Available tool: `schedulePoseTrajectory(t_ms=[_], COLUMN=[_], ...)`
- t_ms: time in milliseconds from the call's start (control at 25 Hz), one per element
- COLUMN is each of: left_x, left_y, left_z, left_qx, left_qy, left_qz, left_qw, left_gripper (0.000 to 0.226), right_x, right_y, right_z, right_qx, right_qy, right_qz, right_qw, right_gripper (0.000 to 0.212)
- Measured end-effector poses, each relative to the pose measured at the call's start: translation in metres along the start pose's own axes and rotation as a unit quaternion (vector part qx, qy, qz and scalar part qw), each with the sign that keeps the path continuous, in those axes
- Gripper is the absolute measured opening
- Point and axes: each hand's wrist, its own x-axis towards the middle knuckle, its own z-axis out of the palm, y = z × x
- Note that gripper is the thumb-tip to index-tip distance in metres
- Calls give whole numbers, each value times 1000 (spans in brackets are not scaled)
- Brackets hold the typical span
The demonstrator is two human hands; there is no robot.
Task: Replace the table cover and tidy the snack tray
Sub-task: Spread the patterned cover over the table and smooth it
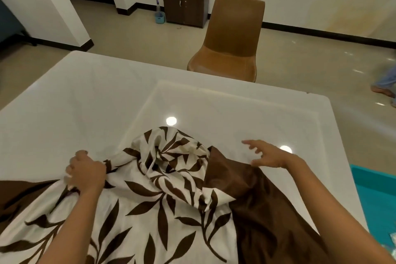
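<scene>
White glossy worktop (107, 96) is filling most of the view - far half & right side lying bare, far edge and right corner showing. Table cover (150, 199) - cream w/ brown leaf print, plain brown border - is lying bunched over the near half, a fold humping up mid-worktop. Brown chair (233, 34) is standing just beyond the far edge. Left hand (86, 172) is gripping a bunch of cover; right hand (267, 155) is hovering over the brown border, fingers spread, holding nothing.
</scene>
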Motion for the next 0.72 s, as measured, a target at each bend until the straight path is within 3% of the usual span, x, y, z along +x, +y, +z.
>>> schedulePoseTrajectory(t_ms=[80, 200, 280, 360, 440, 520, 600, 720], left_x=[-12, -45, -63, -71, -69, -59, -42, -9], left_y=[28, 85, 114, 128, 132, 129, 125, 127], left_z=[4, 13, 29, 45, 50, 42, 30, 10], left_qx=[-59, -153, -64, 38, 73, 30, 7, -3], left_qy=[-8, -171, -226, -213, -181, -133, -88, -46], left_qz=[173, 341, 430, 490, 473, 392, 299, 218], left_qw=[983, 912, 872, 844, 859, 910, 950, 975], left_gripper=[32, 42, 56, 49, 30, 24, 25, 30], right_x=[6, 23, 31, 31, 25, 16, 3, -18], right_y=[-11, -34, -41, -45, -42, -31, -12, 6], right_z=[30, 74, 92, 100, 97, 78, 50, 11], right_qx=[53, 49, 61, 124, 140, 149, 182, 152], right_qy=[100, 57, 92, 158, 235, 354, 484, 630], right_qz=[-88, -101, -82, -79, -58, 7, 89, 145], right_qw=[990, 992, 991, 976, 960, 923, 851, 747], right_gripper=[71, 63, 47, 21, 5, 7, 11, 13])
